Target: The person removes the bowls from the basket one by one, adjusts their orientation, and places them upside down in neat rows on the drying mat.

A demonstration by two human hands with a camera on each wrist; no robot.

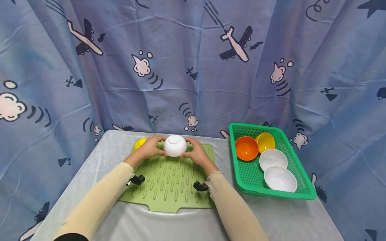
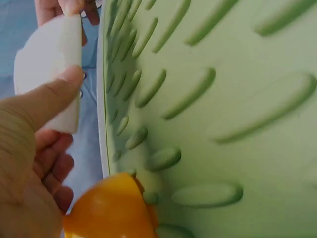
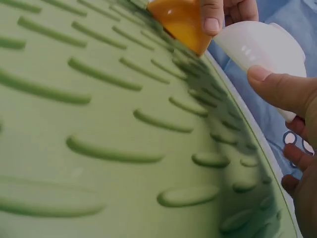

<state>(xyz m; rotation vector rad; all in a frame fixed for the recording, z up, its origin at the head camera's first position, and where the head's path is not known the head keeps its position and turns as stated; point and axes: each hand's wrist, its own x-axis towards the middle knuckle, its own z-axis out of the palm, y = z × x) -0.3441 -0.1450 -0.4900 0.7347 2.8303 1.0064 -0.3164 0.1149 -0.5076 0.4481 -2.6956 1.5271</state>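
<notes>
A white bowl (image 1: 175, 146), turned bottom up, is held above the far part of a green drying mat (image 1: 169, 180). My left hand (image 1: 150, 147) grips its left side and my right hand (image 1: 195, 152) its right side, thumbs on the near wall. In the left wrist view the bowl (image 2: 49, 64) stands apart from the mat, with my left thumb across it. The right wrist view shows my right thumb on the white bowl (image 3: 262, 47). An upturned yellow bowl (image 1: 139, 143) sits at the mat's far left corner, partly behind my left hand.
To the right stands a green basket (image 1: 238, 177) holding an orange bowl (image 1: 246, 148), yellow bowl (image 1: 265, 142), and two white bowls, one (image 1: 272, 160) behind the other (image 1: 280, 179). A patterned blue curtain (image 1: 181, 67) hangs behind the pale-covered table (image 1: 120, 221).
</notes>
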